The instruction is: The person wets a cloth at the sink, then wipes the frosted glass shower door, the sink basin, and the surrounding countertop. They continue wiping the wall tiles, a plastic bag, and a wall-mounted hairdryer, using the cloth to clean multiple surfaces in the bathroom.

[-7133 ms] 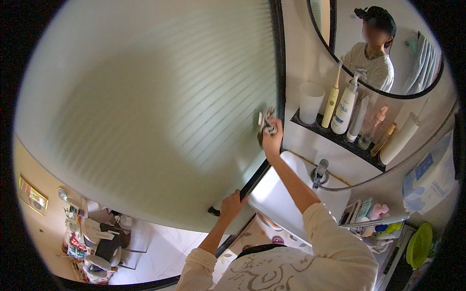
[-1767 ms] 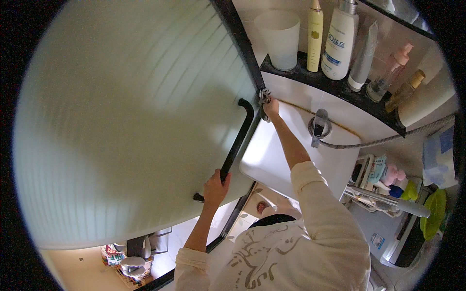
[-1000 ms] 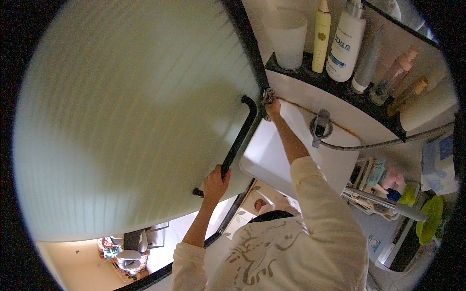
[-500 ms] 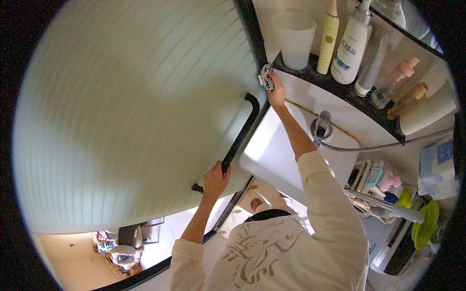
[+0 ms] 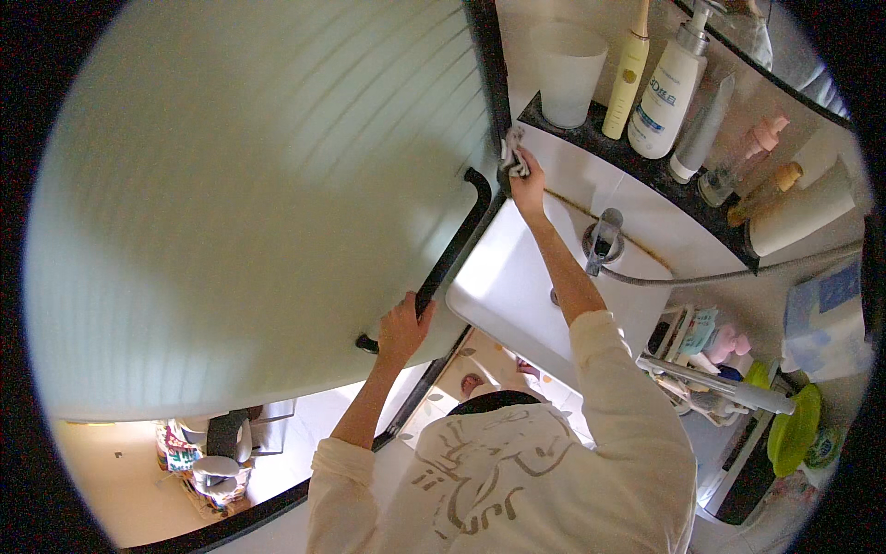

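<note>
My left hand [image 5: 401, 330] is closed around the lower part of a black bar handle [image 5: 452, 249] on a frosted, striped glass door [image 5: 258, 212]. Up at the door's dark edge frame [image 5: 491, 74], my right hand [image 5: 528, 187] grips a crumpled grey-and-white cloth [image 5: 514, 157]. The cloth touches the frame beside the far left corner of a white washbasin [image 5: 503, 268]. My right forearm reaches across the basin. The fingertips on the cloth are partly hidden.
A black shelf [image 5: 591, 138] holds a frosted cup [image 5: 567, 78], a yellow electric toothbrush [image 5: 628, 78], a white pump bottle [image 5: 668, 92] and several other bottles. A faucet [image 5: 604, 238] with a grey hose stands at the basin. Lower right, a lime-green basin [image 5: 794, 429] sits near a cluttered rack.
My right hand has moved slightly down the door frame with the cloth, which has changed shape. My left hand stays on the handle. The whole view has shifted a little.
</note>
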A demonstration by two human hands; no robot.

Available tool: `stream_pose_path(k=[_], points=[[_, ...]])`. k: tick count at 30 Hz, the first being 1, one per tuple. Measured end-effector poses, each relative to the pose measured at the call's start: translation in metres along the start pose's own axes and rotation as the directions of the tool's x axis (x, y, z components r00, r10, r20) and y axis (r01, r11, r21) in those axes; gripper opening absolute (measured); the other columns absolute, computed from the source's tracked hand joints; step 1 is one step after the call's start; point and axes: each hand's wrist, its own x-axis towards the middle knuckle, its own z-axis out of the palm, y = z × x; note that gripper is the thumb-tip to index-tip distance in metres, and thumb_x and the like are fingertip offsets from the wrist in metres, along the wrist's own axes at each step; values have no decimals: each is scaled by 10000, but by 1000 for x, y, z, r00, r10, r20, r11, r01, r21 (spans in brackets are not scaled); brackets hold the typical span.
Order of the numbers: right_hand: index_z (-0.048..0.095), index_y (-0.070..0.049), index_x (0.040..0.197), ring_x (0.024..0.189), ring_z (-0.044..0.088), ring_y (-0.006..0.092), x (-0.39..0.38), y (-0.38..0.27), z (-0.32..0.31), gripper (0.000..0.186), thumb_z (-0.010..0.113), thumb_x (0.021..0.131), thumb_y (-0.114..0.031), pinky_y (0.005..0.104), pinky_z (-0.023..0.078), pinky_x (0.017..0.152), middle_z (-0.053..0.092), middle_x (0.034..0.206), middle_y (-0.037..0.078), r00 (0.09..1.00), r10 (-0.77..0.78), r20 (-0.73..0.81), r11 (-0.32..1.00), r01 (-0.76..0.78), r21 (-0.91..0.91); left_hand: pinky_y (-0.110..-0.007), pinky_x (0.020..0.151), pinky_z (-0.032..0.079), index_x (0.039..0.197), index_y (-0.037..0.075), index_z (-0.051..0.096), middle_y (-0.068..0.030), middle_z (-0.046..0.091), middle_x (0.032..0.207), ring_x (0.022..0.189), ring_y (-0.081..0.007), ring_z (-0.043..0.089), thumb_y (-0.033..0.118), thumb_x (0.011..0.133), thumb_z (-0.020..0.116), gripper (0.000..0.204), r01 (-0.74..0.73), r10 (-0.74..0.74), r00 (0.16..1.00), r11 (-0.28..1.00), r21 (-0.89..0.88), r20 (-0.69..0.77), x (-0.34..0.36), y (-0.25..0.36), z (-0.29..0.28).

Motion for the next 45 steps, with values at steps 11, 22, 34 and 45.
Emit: stream_pose_path(k=[11,22,34,45], points=[[539,11,1091,613,473,139,-111,20,27,413,551,680,59,289,397,533,507,676,31,678,709,194,685,-727,42,-450,462,431,806,35,494,-170,557,575,522,-366,562,381,812,562,352,-26,26,1000,999,-26,-11,3,1,-1],[517,-10,1048,883,553,230,-44,0,24,384,479,687,117,281,430,797,580,959,128,990,142,-6,990,-141,20,-425,495,485,808,21,485,-177,579,615,563,-341,601,366,844,506,347,23,-26,997,999,33,77,4,10,-13],[522,-43,1012,926,552,296,-49,69,47,327,596,694,-29,358,433,803,578,972,133,755,641,-134,741,-655,-149,-456,504,466,863,57,499,-160,579,653,587,-353,585,407,823,528,353,74,-73,995,997,-21,68,3,4,-3],[554,-21,701,589,478,171,-154,20,32,107,618,631,-70,331,391,541,524,644,41,671,599,437,656,-724,213,-456,496,473,841,21,487,-200,578,633,580,-375,588,368,832,521,349,11,-9,999,999,-31,50,4,6,-3]])
